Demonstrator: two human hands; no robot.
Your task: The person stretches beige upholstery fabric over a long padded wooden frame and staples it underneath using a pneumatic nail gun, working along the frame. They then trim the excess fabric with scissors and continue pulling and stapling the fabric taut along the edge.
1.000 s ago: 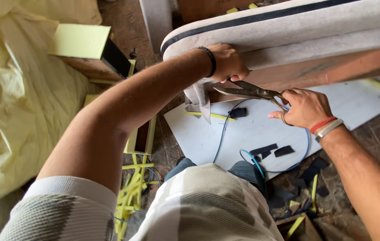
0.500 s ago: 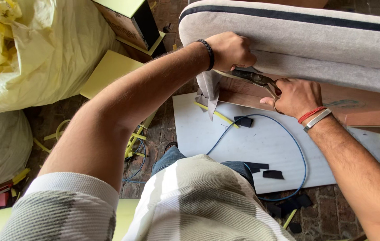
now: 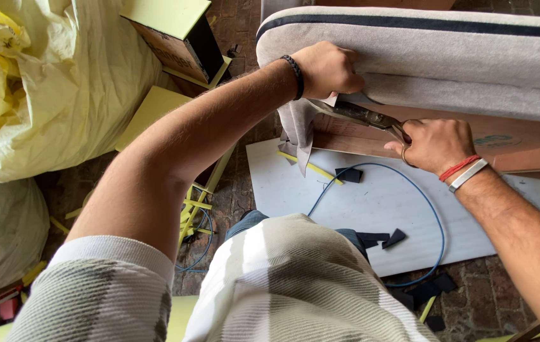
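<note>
- Left hand [image 3: 327,68] presses the grey upholstered panel [image 3: 447,60] at its corner, grip pinching the fabric.
- Right hand [image 3: 435,144] is closed around scissors [image 3: 362,116], blades at the loose fabric flap [image 3: 296,130].
- The flap hangs untrimmed; black offcuts [image 3: 348,174] lie on the white board [image 3: 371,209].

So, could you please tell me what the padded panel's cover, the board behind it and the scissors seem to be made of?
The cover looks like grey woven or felt-like fabric: matte, soft folds where it hangs loose below the left hand. The board seems to be brown plywood or hardboard, flat with a dull sheen. The scissors in the right hand look like dark, worn metal.
</note>
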